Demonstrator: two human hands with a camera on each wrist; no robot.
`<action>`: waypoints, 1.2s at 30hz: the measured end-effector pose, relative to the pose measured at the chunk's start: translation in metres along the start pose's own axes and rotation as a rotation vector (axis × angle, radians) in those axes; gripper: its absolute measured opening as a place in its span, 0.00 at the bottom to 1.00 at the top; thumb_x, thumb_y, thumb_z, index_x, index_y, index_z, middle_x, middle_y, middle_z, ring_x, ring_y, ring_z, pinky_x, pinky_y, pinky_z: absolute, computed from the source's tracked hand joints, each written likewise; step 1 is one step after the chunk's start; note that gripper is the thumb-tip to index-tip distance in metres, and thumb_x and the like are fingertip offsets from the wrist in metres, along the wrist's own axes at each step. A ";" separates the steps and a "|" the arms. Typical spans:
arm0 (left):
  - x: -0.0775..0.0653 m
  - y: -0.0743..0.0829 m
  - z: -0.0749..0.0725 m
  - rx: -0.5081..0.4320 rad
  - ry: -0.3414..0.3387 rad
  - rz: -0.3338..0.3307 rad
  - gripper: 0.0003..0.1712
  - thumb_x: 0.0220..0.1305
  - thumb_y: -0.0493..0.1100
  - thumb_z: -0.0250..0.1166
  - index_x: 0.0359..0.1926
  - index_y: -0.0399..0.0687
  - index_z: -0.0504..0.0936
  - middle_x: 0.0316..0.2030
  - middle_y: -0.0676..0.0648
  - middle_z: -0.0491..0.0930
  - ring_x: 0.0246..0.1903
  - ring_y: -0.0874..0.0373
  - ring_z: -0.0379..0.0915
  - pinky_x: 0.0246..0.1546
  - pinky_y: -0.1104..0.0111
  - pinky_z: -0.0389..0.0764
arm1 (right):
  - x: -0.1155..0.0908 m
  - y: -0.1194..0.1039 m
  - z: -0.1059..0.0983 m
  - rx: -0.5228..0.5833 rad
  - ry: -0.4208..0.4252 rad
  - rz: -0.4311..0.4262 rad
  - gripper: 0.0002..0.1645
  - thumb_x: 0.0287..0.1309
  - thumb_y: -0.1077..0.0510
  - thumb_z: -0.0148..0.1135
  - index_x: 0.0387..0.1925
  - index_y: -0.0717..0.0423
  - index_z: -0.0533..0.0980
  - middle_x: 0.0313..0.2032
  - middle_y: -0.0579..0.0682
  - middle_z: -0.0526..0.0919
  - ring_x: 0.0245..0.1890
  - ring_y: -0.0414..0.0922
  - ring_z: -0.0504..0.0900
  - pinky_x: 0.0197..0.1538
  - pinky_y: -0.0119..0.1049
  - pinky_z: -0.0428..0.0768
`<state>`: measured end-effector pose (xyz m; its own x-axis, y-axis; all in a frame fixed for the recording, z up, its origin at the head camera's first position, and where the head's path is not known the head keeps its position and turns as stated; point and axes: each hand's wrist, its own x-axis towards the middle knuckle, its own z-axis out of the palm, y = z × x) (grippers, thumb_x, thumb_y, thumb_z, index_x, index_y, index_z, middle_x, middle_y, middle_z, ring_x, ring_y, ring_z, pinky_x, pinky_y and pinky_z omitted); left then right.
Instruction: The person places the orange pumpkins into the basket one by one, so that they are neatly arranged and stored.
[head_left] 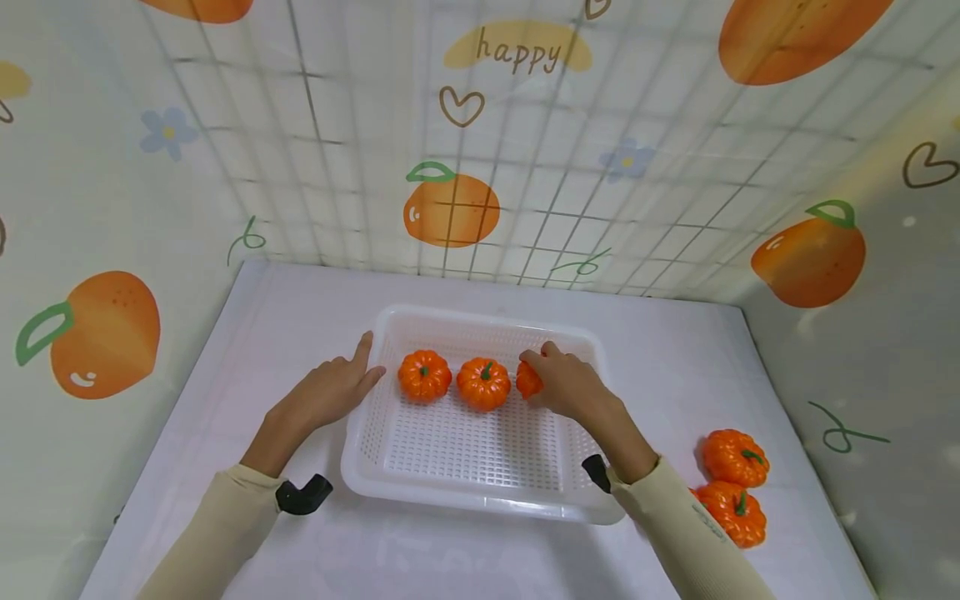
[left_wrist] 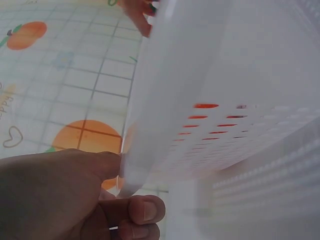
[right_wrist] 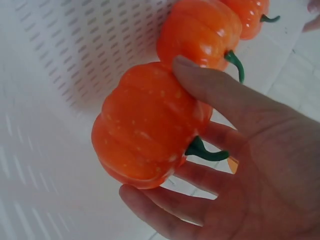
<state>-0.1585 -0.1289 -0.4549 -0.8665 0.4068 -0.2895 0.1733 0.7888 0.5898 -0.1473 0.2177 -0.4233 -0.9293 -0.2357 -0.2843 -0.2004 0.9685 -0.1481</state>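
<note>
A white plastic basket (head_left: pixel 465 503) with a perforated floor lies in front of me. My left hand (head_left: pixel 330 390) pinches its left rim, thumb on one side and fingers curled on the other in the left wrist view. My right hand (head_left: pixel 573 385) holds a small orange toy pumpkin (right_wrist: pixel 147 125) with a green stem inside the basket's right part, thumb and fingers around it. In the head view that hand covers most of the pumpkin. Two more pumpkins sit in the basket, one at the left (head_left: pixel 424 376) and one in the middle (head_left: pixel 483 384), in a row with the held one.
To the right of the basket, two pumpkins lie on the white table (head_left: pixel 285 312), one farther back (head_left: pixel 735 457) and one nearer (head_left: pixel 733 510), partly behind the right sleeve (head_left: pixel 690 525). A printed curtain (head_left: pixel 360 167) rises behind the table and at both sides.
</note>
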 end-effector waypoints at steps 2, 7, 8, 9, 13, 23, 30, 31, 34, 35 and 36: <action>0.000 0.000 0.000 -0.001 0.001 -0.001 0.45 0.77 0.57 0.49 0.79 0.41 0.37 0.27 0.45 0.75 0.24 0.55 0.78 0.25 0.65 0.82 | 0.003 0.000 0.003 -0.027 -0.013 0.003 0.37 0.50 0.55 0.77 0.63 0.53 0.74 0.56 0.64 0.74 0.41 0.59 0.78 0.43 0.52 0.83; 0.000 0.001 0.000 0.003 0.005 0.004 0.45 0.77 0.56 0.49 0.79 0.40 0.37 0.26 0.45 0.75 0.23 0.55 0.78 0.24 0.65 0.82 | 0.008 -0.001 0.009 -0.075 -0.031 -0.008 0.34 0.51 0.55 0.75 0.61 0.51 0.75 0.52 0.62 0.75 0.35 0.57 0.77 0.39 0.50 0.82; -0.001 0.001 0.000 0.006 0.005 0.005 0.45 0.77 0.56 0.50 0.79 0.40 0.38 0.26 0.45 0.75 0.23 0.55 0.78 0.24 0.65 0.82 | 0.009 -0.001 0.009 -0.079 -0.035 -0.011 0.34 0.51 0.56 0.75 0.61 0.51 0.75 0.51 0.62 0.75 0.35 0.57 0.77 0.39 0.51 0.82; -0.001 0.001 0.000 0.005 0.005 0.005 0.45 0.77 0.56 0.50 0.79 0.40 0.38 0.26 0.45 0.75 0.23 0.54 0.78 0.23 0.65 0.82 | 0.009 -0.001 0.010 -0.084 -0.039 -0.015 0.33 0.51 0.56 0.75 0.60 0.51 0.75 0.51 0.62 0.76 0.34 0.56 0.77 0.39 0.51 0.81; -0.001 0.001 0.000 0.004 0.006 0.000 0.45 0.77 0.56 0.50 0.79 0.41 0.38 0.26 0.45 0.75 0.23 0.53 0.79 0.23 0.65 0.82 | 0.009 -0.004 0.012 -0.099 -0.058 -0.006 0.34 0.50 0.56 0.75 0.61 0.52 0.75 0.50 0.62 0.76 0.32 0.56 0.77 0.38 0.51 0.81; -0.001 0.002 0.000 0.004 0.012 0.007 0.45 0.77 0.55 0.50 0.79 0.39 0.38 0.25 0.45 0.75 0.22 0.54 0.78 0.22 0.66 0.80 | 0.011 -0.008 0.021 -0.101 -0.070 0.003 0.35 0.49 0.57 0.77 0.59 0.54 0.74 0.47 0.62 0.75 0.31 0.55 0.76 0.37 0.49 0.83; -0.001 0.001 0.001 0.010 0.013 0.014 0.45 0.77 0.55 0.50 0.79 0.39 0.38 0.25 0.45 0.75 0.22 0.55 0.78 0.22 0.66 0.81 | 0.010 -0.010 0.020 -0.086 -0.084 0.011 0.37 0.52 0.57 0.75 0.63 0.55 0.71 0.52 0.65 0.72 0.32 0.57 0.76 0.36 0.49 0.83; -0.001 0.001 0.001 0.009 0.012 0.013 0.45 0.77 0.55 0.50 0.79 0.39 0.38 0.25 0.45 0.75 0.22 0.55 0.78 0.22 0.66 0.81 | 0.010 -0.009 0.021 -0.085 -0.086 0.011 0.37 0.52 0.57 0.75 0.63 0.55 0.71 0.52 0.65 0.72 0.32 0.57 0.76 0.36 0.48 0.83; -0.001 0.001 0.001 0.007 0.014 0.014 0.45 0.77 0.55 0.50 0.78 0.38 0.38 0.25 0.45 0.75 0.22 0.55 0.78 0.22 0.66 0.81 | 0.009 -0.010 0.021 -0.077 -0.083 0.014 0.39 0.52 0.57 0.76 0.64 0.54 0.71 0.53 0.64 0.72 0.33 0.57 0.76 0.36 0.48 0.83; -0.001 0.001 0.001 0.008 0.014 0.016 0.45 0.77 0.55 0.50 0.78 0.38 0.38 0.25 0.45 0.75 0.22 0.55 0.77 0.22 0.66 0.81 | 0.009 -0.010 0.021 -0.075 -0.082 0.017 0.39 0.52 0.57 0.76 0.65 0.54 0.71 0.53 0.64 0.72 0.34 0.57 0.76 0.36 0.48 0.83; -0.002 0.002 0.001 0.008 0.013 0.017 0.45 0.77 0.55 0.50 0.78 0.38 0.38 0.25 0.45 0.75 0.22 0.55 0.77 0.22 0.66 0.81 | 0.008 -0.010 0.020 -0.070 -0.080 0.020 0.40 0.52 0.57 0.76 0.65 0.53 0.70 0.54 0.64 0.72 0.35 0.57 0.76 0.37 0.48 0.83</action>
<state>-0.1564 -0.1279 -0.4542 -0.8695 0.4141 -0.2693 0.1920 0.7857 0.5881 -0.1467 0.2040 -0.4434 -0.9062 -0.2192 -0.3615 -0.2056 0.9757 -0.0763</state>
